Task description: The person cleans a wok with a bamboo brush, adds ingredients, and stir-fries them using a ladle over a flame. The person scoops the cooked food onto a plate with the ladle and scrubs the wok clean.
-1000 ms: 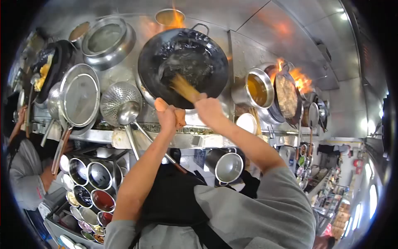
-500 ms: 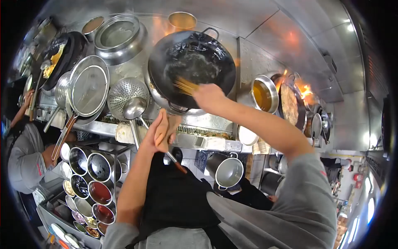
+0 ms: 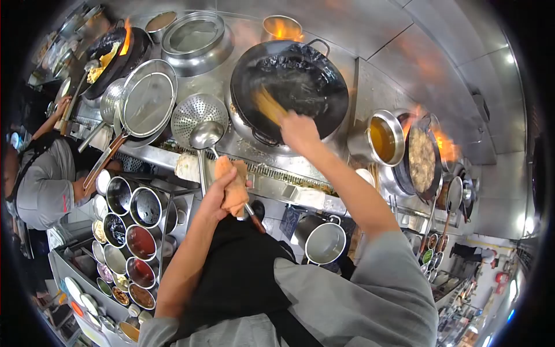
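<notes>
My right hand (image 3: 299,132) is closed around a bamboo wok brush (image 3: 269,106), its bristles blurred by motion inside the large black wok (image 3: 312,87). The wok's bottom looks wet. Below it, my left hand (image 3: 222,194) grips a folded orange cloth (image 3: 235,185). A ladle (image 3: 206,135) passes by this cloth: its bowl rests over a perforated strainer (image 3: 186,118), and its wooden handle end emerges below the cloth. Whether my fingers also clasp the ladle's handle is hidden.
A pot of yellow-brown liquid (image 3: 384,139) stands right of the wok, beside a pan of frying food (image 3: 422,159) near flames. Mesh strainers (image 3: 149,98) lie left. Several sauce containers (image 3: 141,242) fill a rack lower left. A co-worker's sleeve (image 3: 43,191) is at far left.
The brush has shifted within the wok, with my right hand still on it. My left hand's cloth looks more bunched. The whole view has turned slightly; flames now show at the left wok.
</notes>
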Action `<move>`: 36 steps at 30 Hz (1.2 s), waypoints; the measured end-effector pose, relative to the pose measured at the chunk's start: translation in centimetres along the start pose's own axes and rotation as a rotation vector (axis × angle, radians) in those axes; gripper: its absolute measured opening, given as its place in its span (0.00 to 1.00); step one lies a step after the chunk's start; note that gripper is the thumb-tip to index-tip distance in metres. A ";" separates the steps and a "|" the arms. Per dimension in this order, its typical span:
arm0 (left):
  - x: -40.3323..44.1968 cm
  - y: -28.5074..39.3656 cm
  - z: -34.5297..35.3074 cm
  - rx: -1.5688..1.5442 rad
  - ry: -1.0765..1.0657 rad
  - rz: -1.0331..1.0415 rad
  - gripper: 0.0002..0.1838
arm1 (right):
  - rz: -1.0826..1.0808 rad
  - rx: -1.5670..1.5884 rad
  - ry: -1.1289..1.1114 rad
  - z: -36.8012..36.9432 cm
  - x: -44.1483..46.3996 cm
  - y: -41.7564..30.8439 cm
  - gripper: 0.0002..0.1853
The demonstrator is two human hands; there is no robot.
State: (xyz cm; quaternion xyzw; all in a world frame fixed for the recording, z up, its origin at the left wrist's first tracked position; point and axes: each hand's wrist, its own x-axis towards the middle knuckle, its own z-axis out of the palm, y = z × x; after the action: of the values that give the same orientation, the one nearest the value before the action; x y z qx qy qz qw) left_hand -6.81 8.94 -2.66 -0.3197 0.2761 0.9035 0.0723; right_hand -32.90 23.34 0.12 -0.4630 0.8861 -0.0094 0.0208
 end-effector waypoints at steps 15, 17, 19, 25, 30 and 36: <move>20.5 -1.6 4.8 0.084 0.374 0.244 0.16 | 0.108 -0.082 0.041 2.6 5.5 0.3 0.16; 19.1 -0.9 5.9 0.108 0.405 0.256 0.13 | -0.034 -0.128 -0.038 -0.1 -0.7 0.8 0.17; 19.2 -0.5 6.2 0.124 0.447 0.278 0.11 | 0.099 -0.361 -0.259 -0.4 -3.8 3.7 0.17; 18.5 -0.3 6.2 0.204 0.428 0.352 0.16 | 0.486 -0.101 -0.006 2.3 9.2 12.8 0.13; 18.9 -1.8 8.0 0.139 0.563 0.378 0.17 | 0.172 -0.092 0.073 4.5 5.3 3.3 0.15; 20.2 -1.8 5.8 0.172 0.492 0.269 0.24 | 0.411 -0.136 -0.157 4.0 -2.3 10.0 0.15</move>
State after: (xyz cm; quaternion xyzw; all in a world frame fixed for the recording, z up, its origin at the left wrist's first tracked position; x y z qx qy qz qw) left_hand -25.22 12.63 -12.21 -0.4824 0.4009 0.7736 -0.0906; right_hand -39.57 30.97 -4.20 -0.2725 0.9560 0.0909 0.0599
